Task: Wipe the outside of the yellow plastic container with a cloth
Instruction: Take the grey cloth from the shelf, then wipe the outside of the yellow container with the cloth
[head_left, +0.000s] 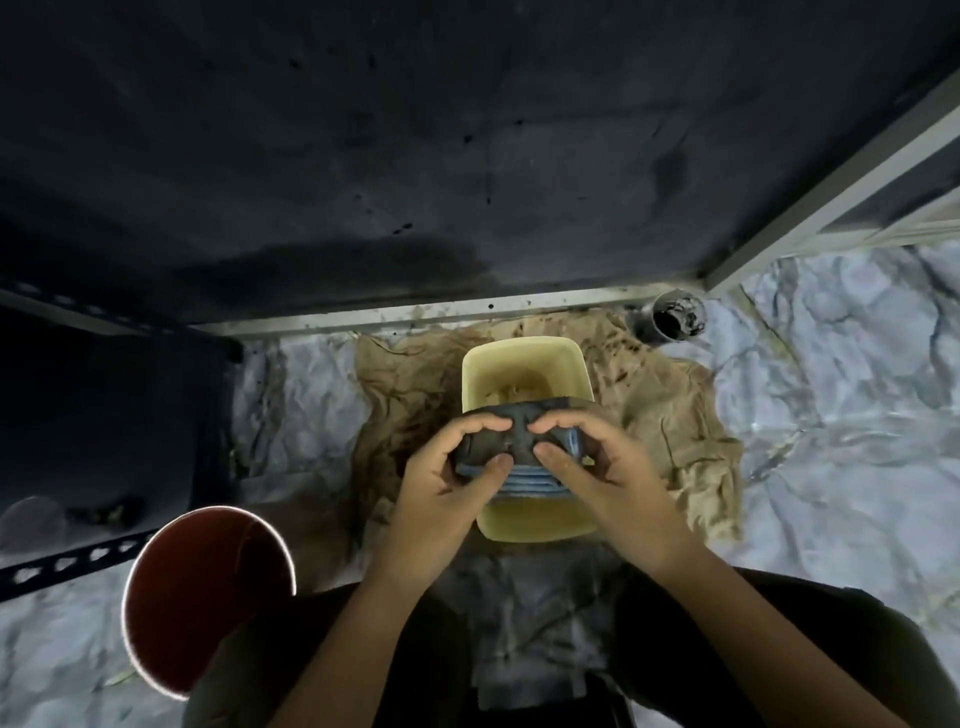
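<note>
Yellow plastic container (524, 374) sits open side up under my hands, on a stained brown rag (670, 410). My left hand (447, 483) and right hand (597, 467) both pinch a folded dark blue cloth (511, 441), fingers curled round it above the container's near rim. At eight o'clock stands a red bucket (208, 597); at one o'clock, a drain pipe (678, 315).

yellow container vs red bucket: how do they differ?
Shape: the yellow container is rectangular with rounded corners; the red bucket is round.
Place: the yellow container sits on a brown cloth; the red bucket stands on the marble-patterned floor, to the left.
Contact: both hands hold a dark cloth over the yellow container; nothing touches the red bucket.
Both are open-topped.
</note>
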